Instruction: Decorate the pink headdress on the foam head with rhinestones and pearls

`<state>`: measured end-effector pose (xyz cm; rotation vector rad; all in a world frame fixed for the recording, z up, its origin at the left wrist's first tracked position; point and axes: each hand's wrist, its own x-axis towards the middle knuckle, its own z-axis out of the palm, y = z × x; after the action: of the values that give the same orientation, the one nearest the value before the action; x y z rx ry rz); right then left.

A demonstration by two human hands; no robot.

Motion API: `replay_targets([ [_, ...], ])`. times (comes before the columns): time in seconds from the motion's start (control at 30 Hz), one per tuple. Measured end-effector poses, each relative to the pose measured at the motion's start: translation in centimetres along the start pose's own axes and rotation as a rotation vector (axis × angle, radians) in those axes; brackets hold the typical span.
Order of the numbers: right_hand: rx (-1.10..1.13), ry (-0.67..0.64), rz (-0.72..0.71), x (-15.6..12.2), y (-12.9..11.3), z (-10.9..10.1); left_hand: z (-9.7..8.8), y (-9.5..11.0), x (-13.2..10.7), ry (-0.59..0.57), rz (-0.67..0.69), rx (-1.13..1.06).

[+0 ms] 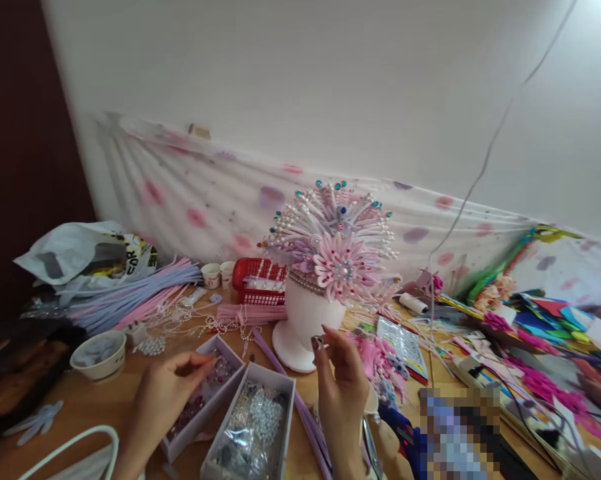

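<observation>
My left hand hovers over a white box of pink and red gems, fingers pinched together; whether they hold a gem I cannot make out. My right hand is raised beside it, thumb and fingers pinched on something tiny that I cannot name. Just beyond my right hand stands a pink and lilac beaded headdress on a white stand. A second white box of silver beads lies between my hands.
A white bowl sits at the left, with lilac and pink pipe cleaners behind it. A red basket and two paper cups stand further back. Coloured foam sheets crowd the right side. A white cable hangs down.
</observation>
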<state>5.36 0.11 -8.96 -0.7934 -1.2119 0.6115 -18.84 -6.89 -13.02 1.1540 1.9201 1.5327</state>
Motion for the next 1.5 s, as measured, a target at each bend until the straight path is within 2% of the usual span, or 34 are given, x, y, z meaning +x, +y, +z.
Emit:
replay_targets([
  [0.13, -0.166, -0.308, -0.052, -0.1, 0.7, 1.9, 0.0, -3.7, -1.1, -0.092, 0.005, 0.069],
  [0.27, -0.268, -0.498, -0.104, 0.4, 1.2, 3.4, -0.5, -5.0, -1.6, -0.100, 0.052, 0.127],
  [0.33, -0.287, -0.584, -0.060, 0.2, 1.7, 3.9, -1.4, -5.3, -1.7, -0.085, 0.131, 0.214],
  [0.43, -0.290, -0.712, 0.008, -0.3, 2.6, 4.8, -2.8, -5.3, -1.5, -0.114, 0.333, 0.364],
  [0.53, -0.311, -0.864, -0.082, -0.9, 3.2, 5.9, -3.4, -4.4, -1.4, -0.152, 0.496, 0.451],
  [0.63, -0.368, -0.970, -0.182, -1.3, 3.6, 6.7, -3.1, -3.1, -1.6, -0.178, 0.546, 0.457],
  [0.73, -0.409, -1.037, -0.225, -1.5, 3.7, 7.0, -2.6, -2.2, -1.8, -0.222, 0.526, 0.450],
  [0.8, -0.414, -1.059, -0.243, -1.3, 3.7, 6.8, -2.3, -1.9, -1.7, -0.243, 0.504, 0.434],
  [0.87, -0.432, -1.029, -0.236, -0.9, 3.4, 6.3, -2.3, -1.8, -1.4, -0.207, 0.492, 0.411],
  [1.0, -0.543, -0.829, -0.183, -0.3, 2.6, 4.5, -2.9, -1.1, -0.4, -0.046, 0.441, 0.457],
  [1.13, -0.679, -0.715, -0.107, -0.7, 2.4, 2.1, -4.2, 0.1, 0.2, -0.007, 0.337, 0.539],
  [1.2, -0.690, -0.663, -0.067, -1.3, 2.9, 1.1, -4.5, 0.2, 0.5, -0.074, 0.247, 0.546],
  [1.27, -0.631, -0.630, -0.050, -1.9, 3.5, 0.4, -4.1, -0.1, 0.8, -0.156, 0.217, 0.526],
  [1.37, -0.611, -0.635, -0.084, -2.6, 4.0, 0.1, -2.4, -1.0, 1.7, -0.264, 0.236, 0.546],
  [1.5, -0.688, -0.702, -0.195, -2.6, 3.5, 0.3, 0.3, -1.3, 2.9, -0.452, 0.156, 0.787],
])
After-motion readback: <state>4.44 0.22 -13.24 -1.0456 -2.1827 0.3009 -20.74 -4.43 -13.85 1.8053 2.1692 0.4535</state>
